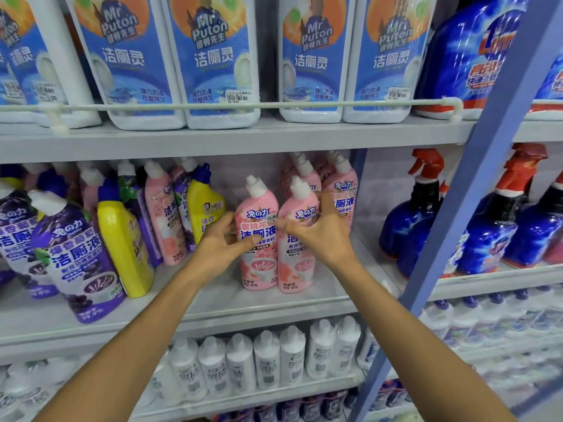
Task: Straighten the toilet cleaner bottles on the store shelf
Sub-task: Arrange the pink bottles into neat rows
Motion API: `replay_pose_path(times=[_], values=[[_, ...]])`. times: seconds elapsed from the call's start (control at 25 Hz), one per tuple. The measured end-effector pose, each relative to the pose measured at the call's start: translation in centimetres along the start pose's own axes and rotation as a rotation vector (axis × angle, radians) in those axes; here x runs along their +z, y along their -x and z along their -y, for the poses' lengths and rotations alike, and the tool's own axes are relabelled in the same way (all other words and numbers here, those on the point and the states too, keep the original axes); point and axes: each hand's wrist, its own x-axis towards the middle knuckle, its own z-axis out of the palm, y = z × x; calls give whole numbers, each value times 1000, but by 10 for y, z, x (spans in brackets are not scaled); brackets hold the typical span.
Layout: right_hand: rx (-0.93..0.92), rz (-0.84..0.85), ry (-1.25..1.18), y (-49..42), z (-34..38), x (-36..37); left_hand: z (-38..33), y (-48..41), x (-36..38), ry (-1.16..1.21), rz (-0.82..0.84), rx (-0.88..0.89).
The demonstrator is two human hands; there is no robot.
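Observation:
Two pink toilet cleaner bottles with white caps stand upright side by side on the middle shelf (pixel 213 296). My left hand (pixel 224 242) grips the left pink bottle (pixel 258 263) at its label, thumb across the front. My right hand (pixel 320 233) grips the right pink bottle (pixel 297 269) around its upper body. More pink bottles (pixel 342 184) stand behind them at the back of the shelf.
To the left lean yellow bottles (pixel 125 242), purple bottles (pixel 76 257) and another pink bottle (pixel 164 220). Blue spray bottles (pixel 411 220) with red triggers stand right of a blue upright post (pixel 475 190). Large blue-labelled jugs (pixel 213 62) fill the shelf above, white bottles (pixel 265 360) the shelf below.

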Motion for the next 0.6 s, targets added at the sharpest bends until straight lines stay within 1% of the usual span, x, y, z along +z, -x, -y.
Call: replay_pose_path(times=[0.04,0.08,0.12,0.2,0.24,0.28,0.44,0.6], values=[[-14,-21,13,0,-2,2,1,-2,1,8,10,1],[-11,-8,3,0,-4,1,2,-3,3,21,4,4],[-2,26,-16,0,-9,-2,4,-3,7,33,-31,11],[-8,59,-7,5,-18,-6,10,-2,18,55,-175,31],[-21,33,21,7,-22,-8,13,-2,25,67,-226,49],[-40,-1,52,7,-25,-9,13,-3,33,81,-242,63],[-51,-62,105,-1,-42,-30,7,-15,61,113,-197,61],[-5,-122,63,-8,-73,-59,-2,-21,98,86,-201,54]])
